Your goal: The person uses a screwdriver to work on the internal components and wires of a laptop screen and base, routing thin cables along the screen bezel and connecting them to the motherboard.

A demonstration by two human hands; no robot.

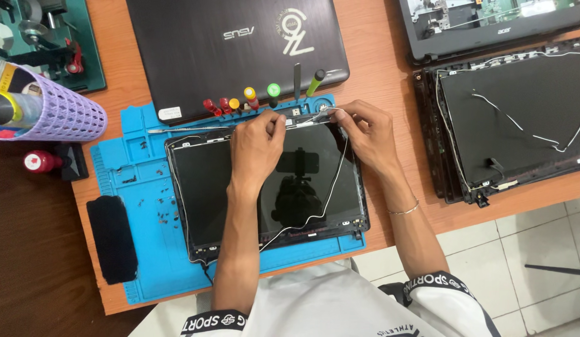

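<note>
A laptop screen panel (pixel 202 187) in its black lid lies flat on a blue repair mat (pixel 131 168). My left hand (pixel 257 142) rests on the panel's far edge, its fingertips pinching a thin white cable (pixel 330 193) near the top rim. On the far right corner is my right hand (pixel 365 132), fingers closed on the same cable at a small metal hinge part (pixel 321 111). The cable trails down across the glass toward the near edge. A bracelet sits on my right wrist.
Several screwdrivers (pixel 249 97) stand in the mat's far slots, and loose screws (pixel 162 209) dot its left side. A closed dark laptop (pixel 233 43) lies beyond. Another opened lid with white wires (pixel 514 125) sits right. A purple mesh basket (pixel 59 112) and black cloth (pixel 112 237) are left.
</note>
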